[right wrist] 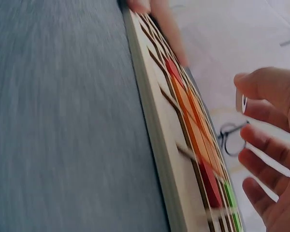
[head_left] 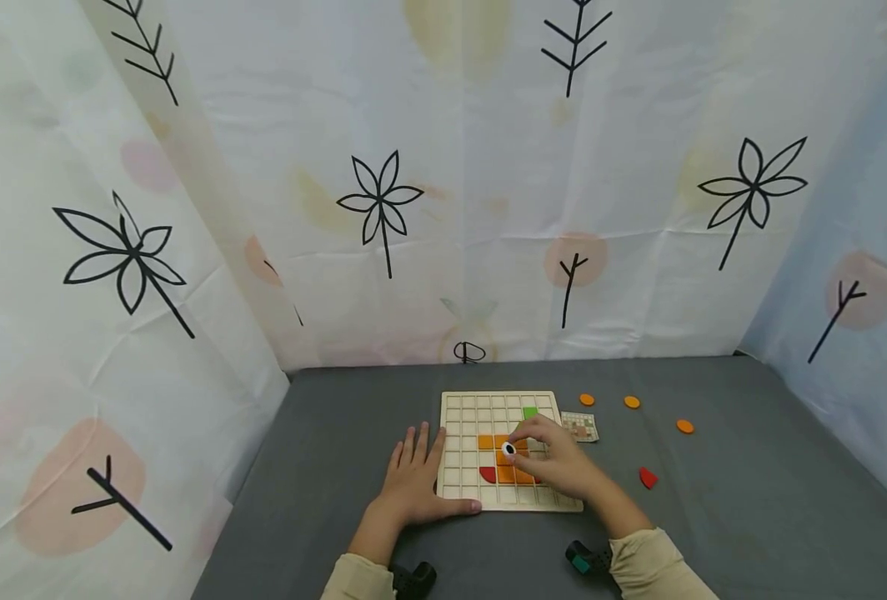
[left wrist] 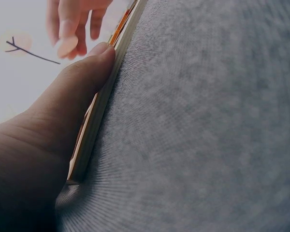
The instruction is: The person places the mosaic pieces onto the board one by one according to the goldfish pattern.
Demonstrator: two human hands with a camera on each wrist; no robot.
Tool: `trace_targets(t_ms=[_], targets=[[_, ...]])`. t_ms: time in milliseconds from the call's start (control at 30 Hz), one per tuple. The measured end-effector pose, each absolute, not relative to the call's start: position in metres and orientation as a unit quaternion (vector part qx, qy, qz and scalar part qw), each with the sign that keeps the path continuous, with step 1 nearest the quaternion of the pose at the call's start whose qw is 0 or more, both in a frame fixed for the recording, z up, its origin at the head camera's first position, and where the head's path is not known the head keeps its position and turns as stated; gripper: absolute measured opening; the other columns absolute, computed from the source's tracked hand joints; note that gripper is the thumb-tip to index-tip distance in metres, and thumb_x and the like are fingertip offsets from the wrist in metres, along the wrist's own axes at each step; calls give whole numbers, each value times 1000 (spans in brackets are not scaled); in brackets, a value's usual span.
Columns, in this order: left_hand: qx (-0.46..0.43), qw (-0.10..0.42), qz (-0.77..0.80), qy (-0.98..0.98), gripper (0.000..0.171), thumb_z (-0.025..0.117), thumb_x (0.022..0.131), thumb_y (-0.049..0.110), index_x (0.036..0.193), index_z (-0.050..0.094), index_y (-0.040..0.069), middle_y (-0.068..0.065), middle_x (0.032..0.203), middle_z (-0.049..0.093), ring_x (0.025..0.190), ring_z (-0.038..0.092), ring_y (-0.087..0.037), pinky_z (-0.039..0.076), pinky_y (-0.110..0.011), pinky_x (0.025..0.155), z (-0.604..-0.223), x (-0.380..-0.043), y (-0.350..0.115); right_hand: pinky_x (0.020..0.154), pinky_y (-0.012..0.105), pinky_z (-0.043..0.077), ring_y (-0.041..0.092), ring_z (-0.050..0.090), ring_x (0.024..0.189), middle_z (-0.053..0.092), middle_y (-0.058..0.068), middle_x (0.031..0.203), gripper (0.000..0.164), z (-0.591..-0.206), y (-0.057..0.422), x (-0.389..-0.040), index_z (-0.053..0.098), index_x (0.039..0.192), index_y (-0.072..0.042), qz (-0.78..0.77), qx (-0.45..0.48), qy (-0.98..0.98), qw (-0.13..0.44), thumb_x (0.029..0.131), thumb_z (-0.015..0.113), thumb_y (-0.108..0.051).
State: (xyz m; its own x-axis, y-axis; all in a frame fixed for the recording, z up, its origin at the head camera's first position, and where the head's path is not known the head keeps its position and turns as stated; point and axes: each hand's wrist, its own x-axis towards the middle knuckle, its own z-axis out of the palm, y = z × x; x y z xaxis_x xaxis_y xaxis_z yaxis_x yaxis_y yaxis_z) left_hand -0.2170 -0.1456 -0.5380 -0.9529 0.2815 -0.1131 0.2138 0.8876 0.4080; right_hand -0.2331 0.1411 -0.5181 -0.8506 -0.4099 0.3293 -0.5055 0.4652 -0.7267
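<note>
A wooden grid board (head_left: pixel 458 492) lies on the grey cloth, with orange square tiles (head_left: pixel 505 474), red rounded pieces (head_left: pixel 488 475) and a green tile (head_left: pixel 529 412) set in its cells. My left hand (head_left: pixel 411 492) rests at the board's left side, fingers spread and straight, thumb along the near edge. Between thumb and index finger, my right hand (head_left: pixel 563 460) pinches a white round eye piece (head_left: pixel 508 449) with a black centre. In the right wrist view this eye piece (right wrist: pixel 239 102) is held above the board, apart from it, the other fingers loosely bent.
A small pattern card (head_left: pixel 580 427) lies by the board's right edge. Three orange discs (head_left: pixel 632 402) and a red piece (head_left: pixel 648 477) are spread on the cloth to the right. A printed curtain (head_left: pixel 473 283) hangs behind and along both sides.
</note>
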Motion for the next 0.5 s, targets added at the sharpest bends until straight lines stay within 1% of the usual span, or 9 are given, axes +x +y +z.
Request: trace_targets(t_ms=[100,200,333,500], targets=[[129,85,198,968,140,63,70,99,174,11,20,-15,180,2,167,-2,-40,7,-64,133,-537,-217,-146,98,53,55,22,62,114,66,1,119,15,-519,128,-235,78,112,-18,434,269,-858,45,97,81,-21],[132,85,201,967,140,63,70,99,174,11,21,-15,180,2,167,-2,-40,7,-64,133,-536,-217,-146,98,48,55,22,62,112,66,1,117,15,-520,117,-237,79,110,-16,422,269,-865,41,96,82,-20],[133,86,203,966,140,62,70,100,174,12,20,-15,180,2,167,-2,-40,7,-64,133,-535,-217,-147,96,46,54,22,61,110,67,2,115,15,-523,108,-239,79,109,-14,400,273,-874,38,96,82,-20],[130,87,205,966,139,63,70,99,174,11,21,-14,180,1,167,-2,-40,6,-64,134,-536,-216,-147,94,46,53,21,59,110,67,0,115,13,-527,104,-240,80,107,-16,370,268,-889,40,95,82,-22]])
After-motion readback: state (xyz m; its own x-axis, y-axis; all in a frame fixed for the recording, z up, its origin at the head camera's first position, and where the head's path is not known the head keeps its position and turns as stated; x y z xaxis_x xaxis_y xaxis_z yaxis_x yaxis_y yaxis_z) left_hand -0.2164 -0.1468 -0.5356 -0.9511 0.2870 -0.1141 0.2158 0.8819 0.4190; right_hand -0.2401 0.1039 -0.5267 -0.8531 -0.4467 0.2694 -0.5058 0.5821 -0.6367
